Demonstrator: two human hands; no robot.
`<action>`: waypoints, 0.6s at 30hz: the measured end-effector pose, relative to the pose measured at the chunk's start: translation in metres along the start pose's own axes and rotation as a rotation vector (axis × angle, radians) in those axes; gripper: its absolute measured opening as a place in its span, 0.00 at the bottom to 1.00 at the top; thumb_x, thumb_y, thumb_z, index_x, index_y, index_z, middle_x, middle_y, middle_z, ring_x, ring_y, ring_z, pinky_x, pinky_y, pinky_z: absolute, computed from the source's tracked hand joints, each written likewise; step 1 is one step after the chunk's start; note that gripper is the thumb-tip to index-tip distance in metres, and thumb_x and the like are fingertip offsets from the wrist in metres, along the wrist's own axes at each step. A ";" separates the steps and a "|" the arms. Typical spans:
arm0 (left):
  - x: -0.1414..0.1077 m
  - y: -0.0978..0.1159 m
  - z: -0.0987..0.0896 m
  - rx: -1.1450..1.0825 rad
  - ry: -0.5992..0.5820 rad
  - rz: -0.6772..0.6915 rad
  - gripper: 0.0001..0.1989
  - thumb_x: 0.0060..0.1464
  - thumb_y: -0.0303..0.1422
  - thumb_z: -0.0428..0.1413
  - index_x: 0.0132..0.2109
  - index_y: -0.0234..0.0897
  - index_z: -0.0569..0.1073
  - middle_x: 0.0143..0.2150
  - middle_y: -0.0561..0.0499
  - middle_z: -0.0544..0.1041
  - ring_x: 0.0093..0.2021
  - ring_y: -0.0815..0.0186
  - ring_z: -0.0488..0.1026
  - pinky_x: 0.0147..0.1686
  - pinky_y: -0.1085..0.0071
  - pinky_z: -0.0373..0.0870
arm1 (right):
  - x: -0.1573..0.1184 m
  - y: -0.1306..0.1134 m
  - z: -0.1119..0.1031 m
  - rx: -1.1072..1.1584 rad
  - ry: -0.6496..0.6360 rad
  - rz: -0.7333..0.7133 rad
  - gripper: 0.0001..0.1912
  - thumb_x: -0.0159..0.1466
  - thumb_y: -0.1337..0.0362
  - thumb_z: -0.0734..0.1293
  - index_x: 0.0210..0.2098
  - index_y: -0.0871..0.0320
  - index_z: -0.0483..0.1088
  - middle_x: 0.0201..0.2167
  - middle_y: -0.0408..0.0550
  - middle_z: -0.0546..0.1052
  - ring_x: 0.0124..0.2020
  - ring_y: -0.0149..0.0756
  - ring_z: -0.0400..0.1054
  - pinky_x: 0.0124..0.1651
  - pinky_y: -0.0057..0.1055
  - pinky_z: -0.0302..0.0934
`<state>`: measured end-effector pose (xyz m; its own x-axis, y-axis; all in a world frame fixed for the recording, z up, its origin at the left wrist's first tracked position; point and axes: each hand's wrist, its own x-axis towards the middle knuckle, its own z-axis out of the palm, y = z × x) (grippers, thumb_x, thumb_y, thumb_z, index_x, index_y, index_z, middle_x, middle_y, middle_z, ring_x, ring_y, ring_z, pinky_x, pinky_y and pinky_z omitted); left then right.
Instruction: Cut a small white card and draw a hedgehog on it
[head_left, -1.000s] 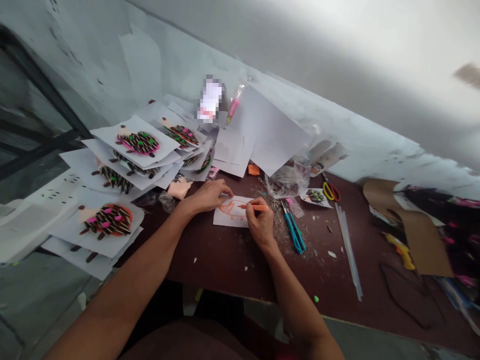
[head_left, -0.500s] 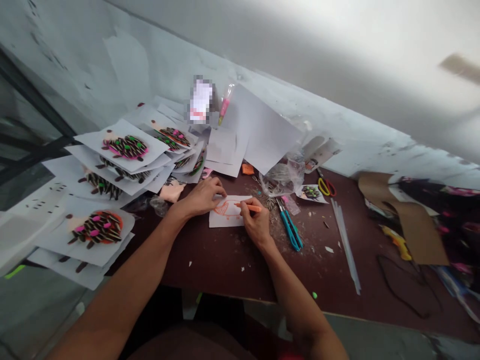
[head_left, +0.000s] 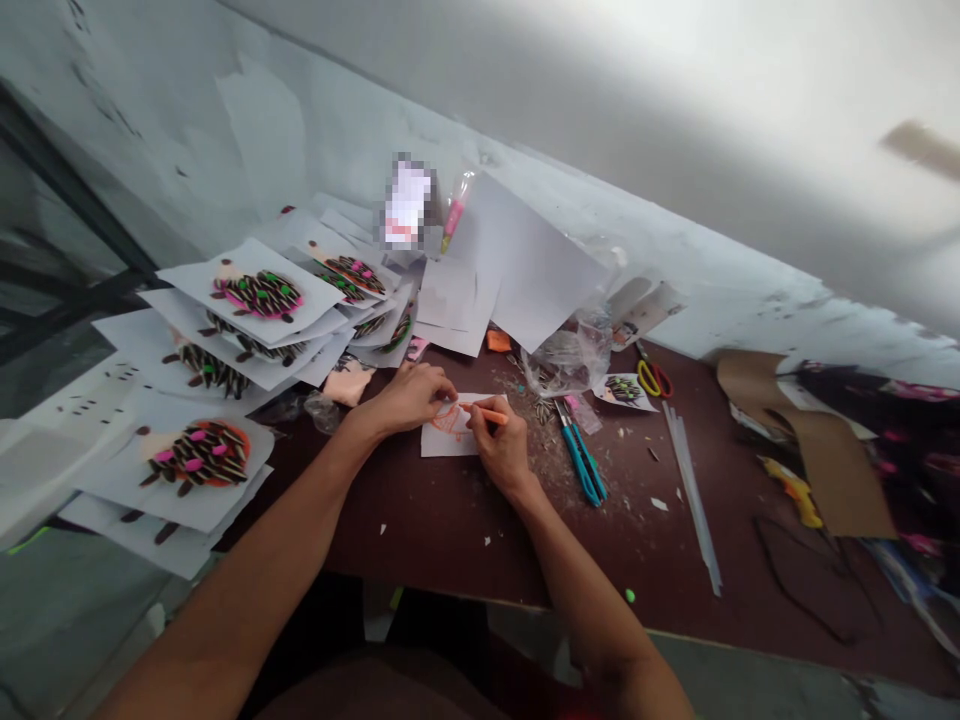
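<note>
Though slim, marker [head_left: 490, 414] over paper [head_left: 445, 443]

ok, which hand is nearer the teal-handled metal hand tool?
Right: the right hand is just left of the teal-handled tool; the left hand is farther left, at the white rectangular paper.

Maroon table [head_left: 442, 520] bearing paper [head_left: 444, 443]; scissors [head_left: 655, 379]; teal-handled tool [head_left: 579, 458]

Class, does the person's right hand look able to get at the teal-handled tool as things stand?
Probably yes: the teal-handled tool lies near the right hand, its handles uncovered, though that hand's grip is around an orange pen.
</note>
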<state>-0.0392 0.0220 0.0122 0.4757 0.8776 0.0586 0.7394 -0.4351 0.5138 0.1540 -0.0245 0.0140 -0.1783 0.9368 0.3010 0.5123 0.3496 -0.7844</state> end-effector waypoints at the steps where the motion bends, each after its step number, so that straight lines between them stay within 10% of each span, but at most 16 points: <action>1: 0.000 0.000 0.000 -0.002 -0.001 -0.006 0.14 0.54 0.24 0.52 0.43 0.41 0.80 0.42 0.49 0.79 0.46 0.60 0.72 0.48 0.62 0.60 | 0.000 0.000 0.000 -0.003 0.002 -0.003 0.13 0.68 0.58 0.62 0.35 0.58 0.73 0.25 0.44 0.75 0.24 0.31 0.68 0.29 0.27 0.58; 18: 0.000 0.002 0.001 -0.011 -0.013 -0.041 0.15 0.56 0.25 0.51 0.45 0.40 0.79 0.44 0.48 0.79 0.47 0.59 0.73 0.52 0.59 0.60 | 0.001 0.000 0.001 -0.055 -0.014 0.025 0.13 0.68 0.56 0.61 0.34 0.57 0.71 0.25 0.45 0.76 0.24 0.32 0.69 0.30 0.27 0.60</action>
<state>-0.0374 0.0206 0.0122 0.4514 0.8920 0.0264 0.7531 -0.3966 0.5248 0.1531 -0.0241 0.0139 -0.1765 0.9454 0.2739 0.5623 0.3252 -0.7603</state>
